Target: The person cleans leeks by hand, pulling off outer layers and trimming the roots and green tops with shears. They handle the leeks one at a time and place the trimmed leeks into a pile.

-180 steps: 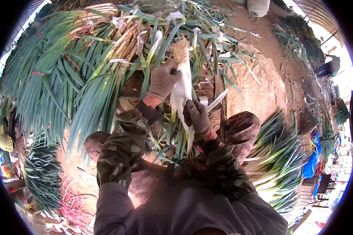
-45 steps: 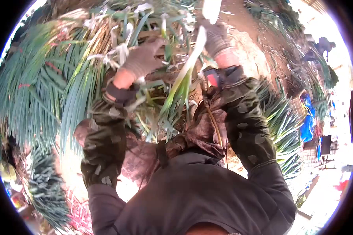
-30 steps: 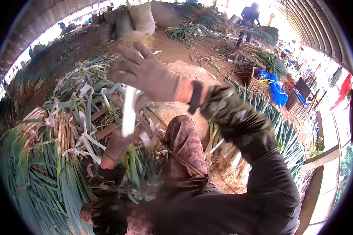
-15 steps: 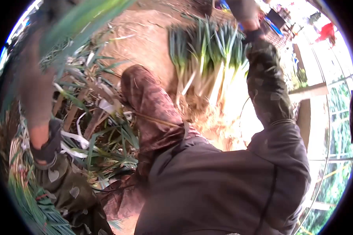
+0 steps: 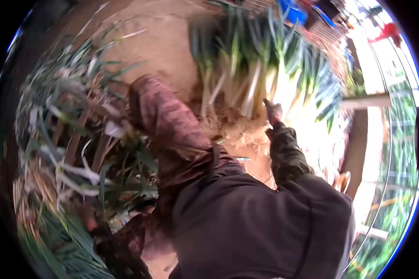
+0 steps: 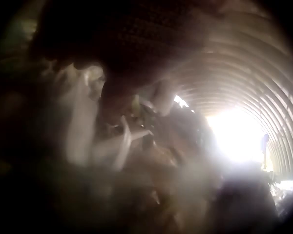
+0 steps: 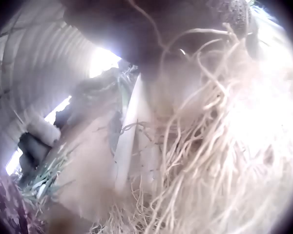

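Leeks [image 5: 253,88] lie with leaves [image 5: 235,37] pointing away and roots [image 5: 237,126] beside the nearer right hand [image 5: 273,111], the left hand [image 5: 86,216] well apart, both too unclear to tell their grip.

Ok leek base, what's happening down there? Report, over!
Right grip by the white ends of the leeks, hold unclear. Left grip dark and blurred. Leeks lying in a row. Stringy roots close by right grip.
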### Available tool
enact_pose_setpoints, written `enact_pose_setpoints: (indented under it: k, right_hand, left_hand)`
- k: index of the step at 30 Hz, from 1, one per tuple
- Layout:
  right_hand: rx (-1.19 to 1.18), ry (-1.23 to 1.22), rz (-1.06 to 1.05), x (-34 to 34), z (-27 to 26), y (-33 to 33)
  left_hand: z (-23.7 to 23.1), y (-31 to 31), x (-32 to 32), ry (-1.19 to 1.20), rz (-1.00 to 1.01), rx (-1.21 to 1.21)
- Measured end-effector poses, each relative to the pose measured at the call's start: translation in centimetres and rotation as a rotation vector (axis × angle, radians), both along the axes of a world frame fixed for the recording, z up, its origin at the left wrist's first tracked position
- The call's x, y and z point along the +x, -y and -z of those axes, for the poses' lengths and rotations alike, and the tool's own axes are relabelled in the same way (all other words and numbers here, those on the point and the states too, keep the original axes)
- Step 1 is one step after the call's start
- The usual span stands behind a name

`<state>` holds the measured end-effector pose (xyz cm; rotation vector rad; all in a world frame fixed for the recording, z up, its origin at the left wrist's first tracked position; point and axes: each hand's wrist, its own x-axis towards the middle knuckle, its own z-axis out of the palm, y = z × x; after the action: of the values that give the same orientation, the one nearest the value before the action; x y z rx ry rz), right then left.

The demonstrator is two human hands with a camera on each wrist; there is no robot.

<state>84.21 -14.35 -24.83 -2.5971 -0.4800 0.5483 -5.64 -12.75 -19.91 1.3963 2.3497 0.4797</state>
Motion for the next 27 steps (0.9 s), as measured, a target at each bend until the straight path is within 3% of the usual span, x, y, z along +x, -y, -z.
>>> enact_pose_setpoints:
  k: [1, 2, 3, 4, 5, 6, 7, 9, 11, 12, 13, 15, 17, 18, 19, 21, 23, 24, 25, 27]
  right_hand:
    - [0.178, 0.297, -0.037, 1.7, 5.5, 1.0]
    - [0.315, 0.303, -0.135, 3.9, 9.1, 1.6]
    - [0.018, 0.122, -0.47, 5.1, 8.2, 1.4]
    - [0.279, 0.14, -0.811, 12.2, 15.0, 2.3]
    - [0.254, 0.254, -0.194, 3.3, 8.0, 0.4]
    - [-0.109, 0.281, -0.162, 0.3, 3.3, -1.2]
    - [-0.262, 0.591, -0.083, -3.2, 0.7, -3.2]
    - [-0.113, 0.58, -0.202, -4.9, -2.7, -6.7]
    - [0.217, 0.477, -0.488, -4.7, -4.9, -11.9]
    - [0.39, 0.529, -0.707, -6.0, -6.4, -14.2]
    - [0.546, 0.455, -0.804, -9.8, -9.7, -16.4]
    - [0.811, 0.151, -0.89, -21.9, -17.6, -18.6]
    - [0.887, 0.359, -1.241, -32.4, -21.5, -18.9]
    - [0.895, 0.059, -1.292, -37.3, -20.7, -18.8]
    - [0.804, 0.113, -1.362, -41.4, -18.5, -19.6]
    - [0.629, 0.224, -1.506, -49.5, -14.1, -21.2]
    - [0.219, -0.057, -1.532, -56.7, -15.5, -20.6]
    - [0.292, -0.084, -1.58, -58.3, -10.9, -21.9]
    - [0.463, -0.307, -1.633, -59.4, -10.7, -20.8]
    - [0.374, -0.205, -1.689, -60.5, -10.8, -19.9]
  left_hand:
    - [0.9, -0.1, -0.1, -0.038, 0.024, 0.016]
    - [1.6, 0.5, -0.7, -0.094, 0.022, 0.024]
    - [2.6, 0.9, -1.4, -0.168, 0.008, 0.019]
    - [2.4, 1.4, -1.2, -0.24, -0.033, 0.007]
    - [4.1, 2.0, -2.9, -0.308, -0.088, -0.012]
    - [4.5, 2.9, -3.3, -0.361, -0.178, -0.023]
    - [4.8, 3.3, -3.8, -0.401, -0.264, -0.015]
    - [1.5, 2.3, -2.1, -0.333, -0.508, 0.023]
    - [2.0, 1.7, -3.5, -0.338, -0.602, 0.082]
    - [0.5, 1.1, -3.4, -0.192, -0.612, -0.015]
    - [2.6, 1.0, -4.7, -0.185, -0.531, 0.107]
    - [-0.1, 0.1, -2.6, 0.159, -0.462, 0.092]
    - [5.6, -2.2, -4.6, 0.154, -0.429, 0.021]
    - [5.0, -3.3, -3.4, 0.143, -0.461, 0.002]
    - [4.2, -4.4, -2.1, 0.133, -0.494, -0.017]
    - [5.8, -7.7, 0.1, 0.278, -0.325, -0.096]
    - [4.9, -10.3, 3.6, 0.176, -0.293, -0.174]
    - [4.2, -11.4, 5.2, 0.091, -0.304, -0.204]
    - [4.3, -12.4, 6.1, 0.038, -0.301, -0.204]
    - [5.4, -13.3, 7.1, 0.047, -0.238, -0.116]
